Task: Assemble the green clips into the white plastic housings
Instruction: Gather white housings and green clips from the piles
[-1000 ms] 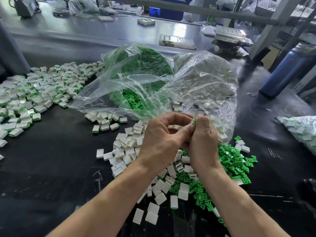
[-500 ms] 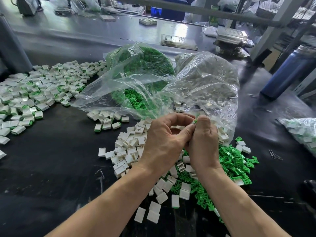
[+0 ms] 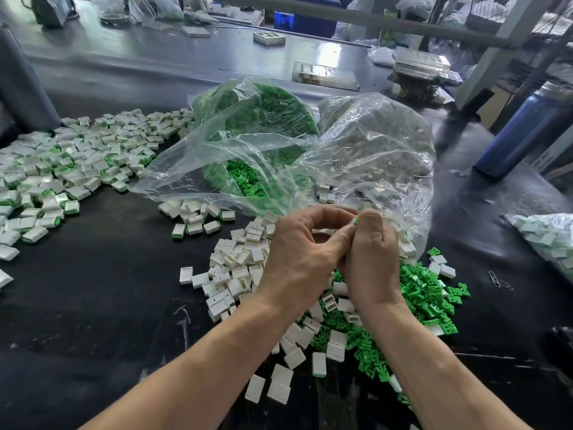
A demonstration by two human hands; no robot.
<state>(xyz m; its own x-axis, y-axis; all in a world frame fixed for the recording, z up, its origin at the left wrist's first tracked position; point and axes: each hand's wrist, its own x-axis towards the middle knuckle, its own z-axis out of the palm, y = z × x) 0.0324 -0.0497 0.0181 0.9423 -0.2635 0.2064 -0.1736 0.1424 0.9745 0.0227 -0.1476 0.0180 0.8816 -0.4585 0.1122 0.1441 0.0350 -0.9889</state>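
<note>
Both hands meet above the black worktop [image 3: 93, 305]. The left hand [image 3: 302, 259] and right hand [image 3: 372, 262] have fingers curled together, jointly pinching a small green plastic clip [image 3: 357, 219] at the fingertips; any housing between them is hidden. Loose white plastic housings [image 3: 235, 274] lie heaped beneath the left hand, loose green clips [image 3: 428, 293] beneath the right. Assembled white-and-green pieces [image 3: 62, 169] are spread at far left. Two clear plastic bags [image 3: 372, 150] lie behind the hands.

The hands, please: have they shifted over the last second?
No. Both hands stay pressed together at the mouth of the clear bag, pinching a green clip; only the camera drifted.
</note>
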